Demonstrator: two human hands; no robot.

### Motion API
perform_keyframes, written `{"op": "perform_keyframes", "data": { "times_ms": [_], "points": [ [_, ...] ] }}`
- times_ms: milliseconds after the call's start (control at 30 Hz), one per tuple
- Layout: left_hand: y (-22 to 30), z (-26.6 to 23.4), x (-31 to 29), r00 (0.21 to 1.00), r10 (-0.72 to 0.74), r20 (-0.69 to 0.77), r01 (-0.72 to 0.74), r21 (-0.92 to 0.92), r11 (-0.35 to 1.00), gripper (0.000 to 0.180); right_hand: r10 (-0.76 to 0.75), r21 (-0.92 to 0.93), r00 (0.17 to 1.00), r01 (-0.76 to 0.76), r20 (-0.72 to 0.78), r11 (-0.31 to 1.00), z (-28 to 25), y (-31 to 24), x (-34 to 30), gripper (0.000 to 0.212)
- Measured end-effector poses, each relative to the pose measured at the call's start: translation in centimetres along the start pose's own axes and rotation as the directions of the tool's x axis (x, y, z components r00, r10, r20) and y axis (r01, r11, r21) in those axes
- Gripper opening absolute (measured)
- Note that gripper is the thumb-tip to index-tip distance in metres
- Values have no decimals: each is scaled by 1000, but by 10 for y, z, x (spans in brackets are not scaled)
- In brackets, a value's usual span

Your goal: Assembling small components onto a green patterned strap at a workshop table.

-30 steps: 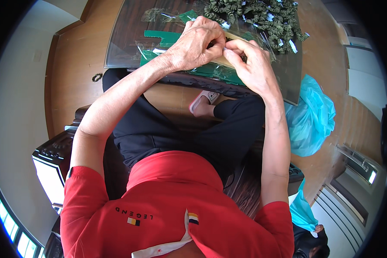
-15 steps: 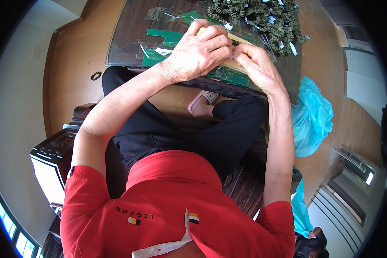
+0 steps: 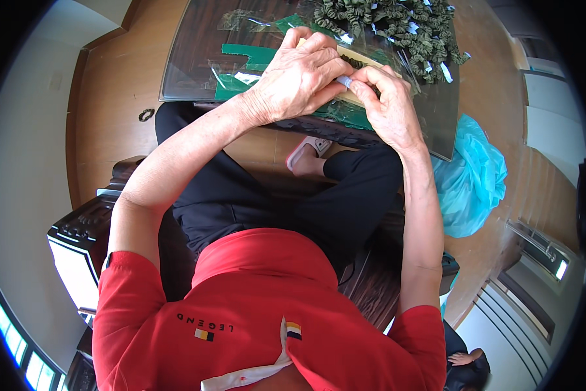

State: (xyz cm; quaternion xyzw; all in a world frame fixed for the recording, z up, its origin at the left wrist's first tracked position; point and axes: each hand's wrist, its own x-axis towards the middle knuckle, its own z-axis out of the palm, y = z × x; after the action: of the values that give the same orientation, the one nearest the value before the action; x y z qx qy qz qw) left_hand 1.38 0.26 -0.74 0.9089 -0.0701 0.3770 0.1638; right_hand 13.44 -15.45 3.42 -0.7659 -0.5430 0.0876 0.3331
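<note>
My left hand (image 3: 300, 77) and my right hand (image 3: 392, 104) meet over the glass-topped table. Both are closed, with fingertips pinching a small pale tag (image 3: 344, 81) between them. Just behind the tag a dark olive, ruffled scrunchie (image 3: 352, 62) shows in part; the fingers cover the rest. Beneath the hands lies a pale yellowish board (image 3: 370, 61), mostly hidden by them. At the far right of the table is a heap of olive scrunchies (image 3: 397, 32), several with white tags sticking out.
Green tape (image 3: 247, 53) and clear tape cover parts of the tabletop (image 3: 198, 62). A turquoise plastic bag (image 3: 472, 179) sits beside the table's right edge. On the floor at left lies a small dark ring (image 3: 146, 115). Another person (image 3: 465, 362) is at the lower right.
My right hand has turned and its fingers have drawn up, so the pale tag between the hands shows more. More of the dark scrunchie is visible. My left hand has barely moved.
</note>
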Motion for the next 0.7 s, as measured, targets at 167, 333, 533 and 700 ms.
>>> {"op": "perform_keyframes", "data": {
  "times_ms": [167,333,533,700],
  "points": [
    [-2,3,-5,998,-57,10,57,-70,996,20,50,82,999,-50,3,995,2,3,0,2],
    [-2,4,-7,1000,-5,-19,5,5,1000,17,159,149,987,-162,30,976,3,4,-2,5],
    [-7,12,-6,997,18,-76,-13,70,998,7,76,196,996,-65,-44,978,9,5,-3,9],
    [-9,13,-6,998,-22,-65,22,-10,1000,5,26,45,999,-24,-41,999,10,6,-3,14]
  ]
}}
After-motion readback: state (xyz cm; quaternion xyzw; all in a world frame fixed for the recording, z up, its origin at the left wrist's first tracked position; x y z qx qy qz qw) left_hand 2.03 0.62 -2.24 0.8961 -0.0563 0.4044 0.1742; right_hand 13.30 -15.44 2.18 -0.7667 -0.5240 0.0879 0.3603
